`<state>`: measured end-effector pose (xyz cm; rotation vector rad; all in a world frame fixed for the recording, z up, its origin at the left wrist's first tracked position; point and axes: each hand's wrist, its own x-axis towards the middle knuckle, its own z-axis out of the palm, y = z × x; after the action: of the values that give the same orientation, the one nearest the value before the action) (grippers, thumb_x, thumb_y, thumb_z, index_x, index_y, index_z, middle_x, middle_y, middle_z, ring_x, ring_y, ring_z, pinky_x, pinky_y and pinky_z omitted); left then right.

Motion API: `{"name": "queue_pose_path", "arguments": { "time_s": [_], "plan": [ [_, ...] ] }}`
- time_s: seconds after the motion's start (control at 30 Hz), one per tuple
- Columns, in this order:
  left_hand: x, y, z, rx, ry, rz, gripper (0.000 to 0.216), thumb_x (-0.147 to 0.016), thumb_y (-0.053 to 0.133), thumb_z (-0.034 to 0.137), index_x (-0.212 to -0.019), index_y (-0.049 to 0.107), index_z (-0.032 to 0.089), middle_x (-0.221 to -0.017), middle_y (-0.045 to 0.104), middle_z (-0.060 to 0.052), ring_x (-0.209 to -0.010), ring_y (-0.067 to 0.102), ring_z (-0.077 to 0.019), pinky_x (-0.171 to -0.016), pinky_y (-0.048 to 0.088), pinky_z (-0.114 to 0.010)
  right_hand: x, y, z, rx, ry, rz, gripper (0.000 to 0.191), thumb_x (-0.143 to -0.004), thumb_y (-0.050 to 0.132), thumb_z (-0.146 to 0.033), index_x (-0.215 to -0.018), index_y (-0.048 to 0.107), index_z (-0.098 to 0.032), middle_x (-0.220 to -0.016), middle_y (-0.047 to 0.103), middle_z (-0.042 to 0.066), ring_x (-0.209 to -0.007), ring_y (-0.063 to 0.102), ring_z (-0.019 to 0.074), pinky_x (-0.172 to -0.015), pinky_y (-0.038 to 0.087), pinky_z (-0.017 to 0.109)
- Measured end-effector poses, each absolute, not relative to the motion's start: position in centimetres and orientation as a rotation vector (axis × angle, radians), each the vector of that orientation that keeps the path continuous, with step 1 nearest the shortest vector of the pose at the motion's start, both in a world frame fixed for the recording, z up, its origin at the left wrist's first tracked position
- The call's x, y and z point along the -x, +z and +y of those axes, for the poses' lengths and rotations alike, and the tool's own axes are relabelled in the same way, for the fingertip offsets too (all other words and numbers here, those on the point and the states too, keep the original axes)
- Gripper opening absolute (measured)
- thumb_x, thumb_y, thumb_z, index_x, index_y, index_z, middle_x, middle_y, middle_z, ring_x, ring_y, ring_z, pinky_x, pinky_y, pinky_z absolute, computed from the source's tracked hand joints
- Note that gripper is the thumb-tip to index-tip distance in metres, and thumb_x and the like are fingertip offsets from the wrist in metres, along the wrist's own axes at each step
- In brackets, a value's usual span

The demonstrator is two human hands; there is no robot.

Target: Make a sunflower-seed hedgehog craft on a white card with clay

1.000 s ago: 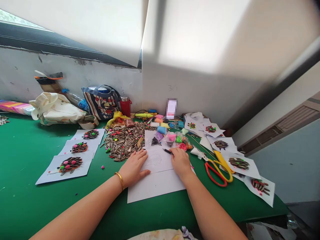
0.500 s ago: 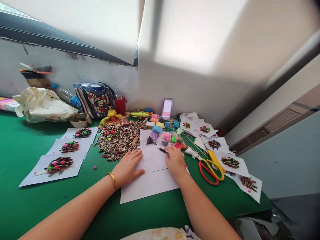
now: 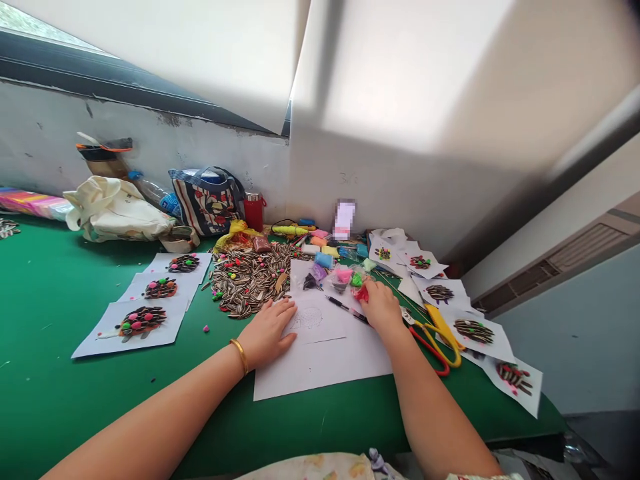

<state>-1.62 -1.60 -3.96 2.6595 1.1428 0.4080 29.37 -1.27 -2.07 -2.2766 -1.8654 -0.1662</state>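
My left hand (image 3: 271, 333) lies flat with fingers spread on the left side of a small paper (image 3: 330, 331) bearing a faint dotted drawing (image 3: 307, 318). Beneath that is a larger white sheet (image 3: 310, 373). At the sheet's upper right, my right hand (image 3: 383, 308) has its bent fingertips closed at a bag of red clay (image 3: 360, 293); the grip is partly hidden. A black pen (image 3: 345, 308) rests on the paper beside the right hand. More bagged clay (image 3: 343, 275) sits just beyond. A heap of sunflower seeds (image 3: 253, 277) spreads beyond the left hand.
Seed-decorated hedgehog pictures (image 3: 143, 323) lie at left, with other seed pictures (image 3: 474, 330) along the right edge. Scissors with red and yellow handles (image 3: 440, 347) are by my right forearm. A cloth bag (image 3: 207, 203), a red bottle (image 3: 254, 212) and a phone (image 3: 344, 219) stand along the wall.
My right hand has left the pen on the paper and moved right to the red clay bag. My left hand stays flat on the paper. The view has shifted slightly left.
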Motion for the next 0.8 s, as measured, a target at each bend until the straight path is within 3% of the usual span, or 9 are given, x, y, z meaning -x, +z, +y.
{"name": "queue_pose_path", "arguments": {
  "time_s": [0.37,0.6,0.8],
  "plan": [
    [1.6,-3.9,-1.6,-2.656,0.400,1.126,0.054,-0.085,0.054,0.033,-0.138,0.047,0.021,-0.147,0.045,-0.010,-0.140,0.035,-0.0281,-0.118,0.017,-0.054,-28.2,-1.1,-1.1,2.098,-0.206,-1.916,0.029,-0.084,0.059,-0.026,-0.112,0.063,-0.025,-0.115,0.059,0.009,-0.106,0.049,0.0264,-0.084,0.037,0.037],
    [1.4,-1.8,-1.7,-2.592,0.446,1.208,0.054,-0.083,0.059,0.039,-0.132,0.052,0.018,-0.147,0.044,-0.013,-0.137,0.040,-0.0282,-0.116,0.027,-0.047,-25.8,-1.0,1.8,2.081,-0.264,-2.072,0.028,-0.079,0.067,-0.039,-0.102,0.069,-0.023,-0.107,0.061,0.011,-0.106,0.049,0.0288,-0.088,0.036,0.040],
    [2.1,0.7,-1.5,-2.611,0.390,1.266,0.049,-0.084,0.058,0.046,-0.125,0.059,0.019,-0.141,0.052,-0.011,-0.128,0.049,-0.0294,-0.112,0.033,-0.047,-25.6,-1.6,2.2,2.077,-0.243,-2.106,0.017,-0.078,0.068,-0.033,-0.091,0.071,-0.022,-0.105,0.062,0.013,-0.106,0.050,0.0319,-0.089,0.035,0.044]
  ]
}}
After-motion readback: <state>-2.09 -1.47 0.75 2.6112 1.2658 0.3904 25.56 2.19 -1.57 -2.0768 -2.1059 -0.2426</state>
